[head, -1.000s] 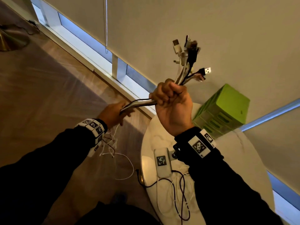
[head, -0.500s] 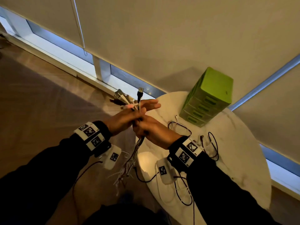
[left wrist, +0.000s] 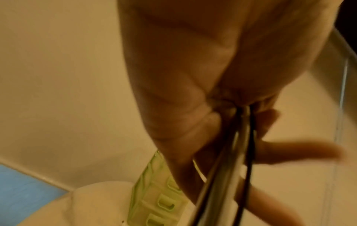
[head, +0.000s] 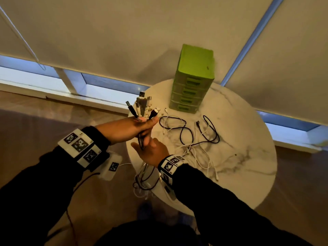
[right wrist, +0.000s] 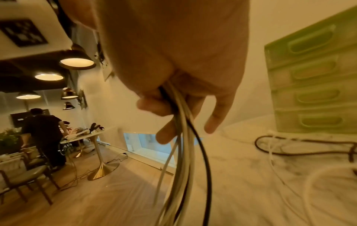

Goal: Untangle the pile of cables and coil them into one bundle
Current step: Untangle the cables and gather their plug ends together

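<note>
No readable text; only black-and-white square marker codes on wristbands (head: 80,147).

We are seeing a glossy marble-veined tabletop (head: 245,157), a smooth green plastic drawer unit (head: 195,68), rubbery black and white cables (head: 186,132), a wooden floor (head: 35,121).

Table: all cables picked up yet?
No, loose black and white cables still lie on the table beside the green drawers.

black and white cables (head: 142,110); green drawer box (head: 192,79); white marble table (head: 248,157), grey veins; black sleeves (head: 35,192).
</note>
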